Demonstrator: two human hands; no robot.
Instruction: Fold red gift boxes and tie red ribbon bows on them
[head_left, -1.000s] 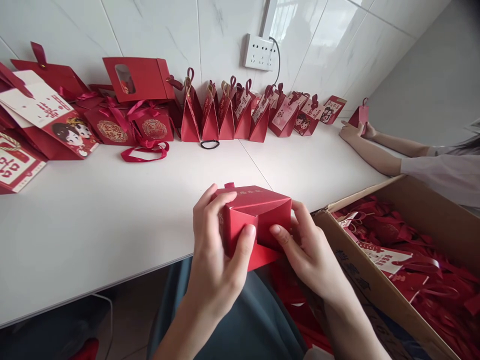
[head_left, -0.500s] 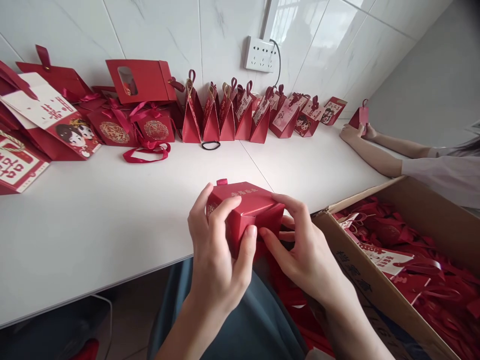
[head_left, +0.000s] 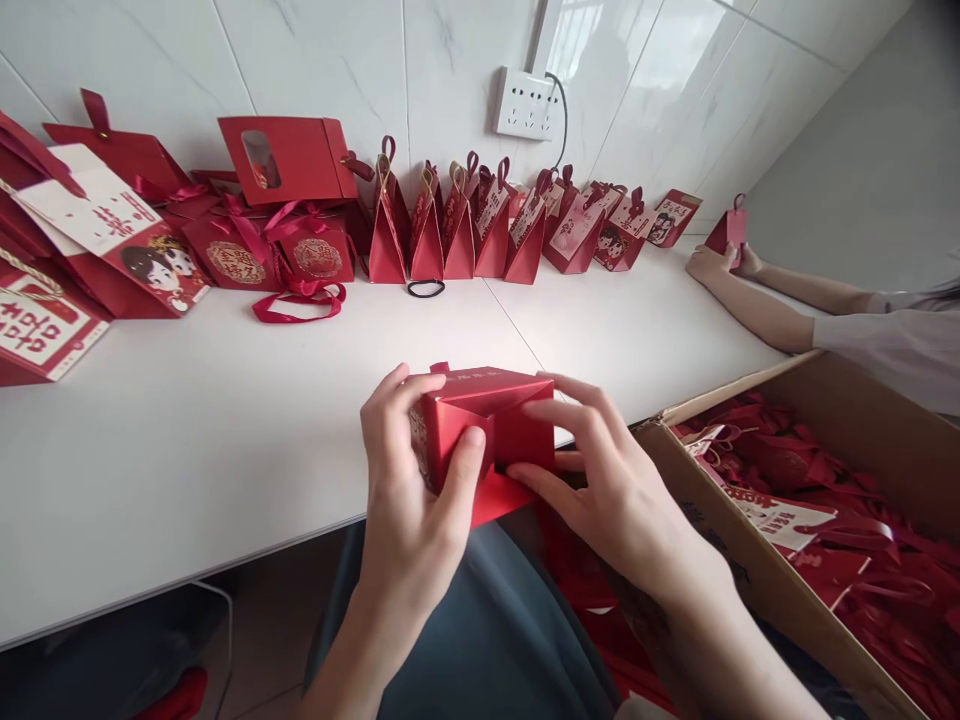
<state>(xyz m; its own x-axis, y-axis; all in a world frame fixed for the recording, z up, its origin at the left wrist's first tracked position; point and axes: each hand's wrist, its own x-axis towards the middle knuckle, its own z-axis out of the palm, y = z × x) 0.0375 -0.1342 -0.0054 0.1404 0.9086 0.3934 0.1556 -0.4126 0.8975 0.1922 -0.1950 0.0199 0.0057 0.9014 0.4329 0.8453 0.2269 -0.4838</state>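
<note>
A red paper gift box [head_left: 517, 425] is held between my two hands, just above the front edge of the table. Its near side shows folded flaps with a gap between them. My left hand [head_left: 416, 470] grips the left side, thumb pressed on a near flap and fingers over the top edge. On the right, my right hand [head_left: 600, 460] holds the box with its fingers on the upper edge and its thumb at the lower flap. A bit of red ribbon shows behind the box top. Gold print marks its left face.
Along the tiled wall stands a row of red gift boxes [head_left: 491, 240] on the white table [head_left: 187, 420]. A ribbon loop [head_left: 300, 303] and a black hair tie [head_left: 425, 288] lie before them. At right, a cardboard carton [head_left: 697, 500] holds red packaging; beyond it, another person's hands [head_left: 716, 262] hold a red box.
The box has tilted so its near side faces me more. The near flaps have parted, showing a gap and the inside. My right thumb has moved onto the lower flap.
</note>
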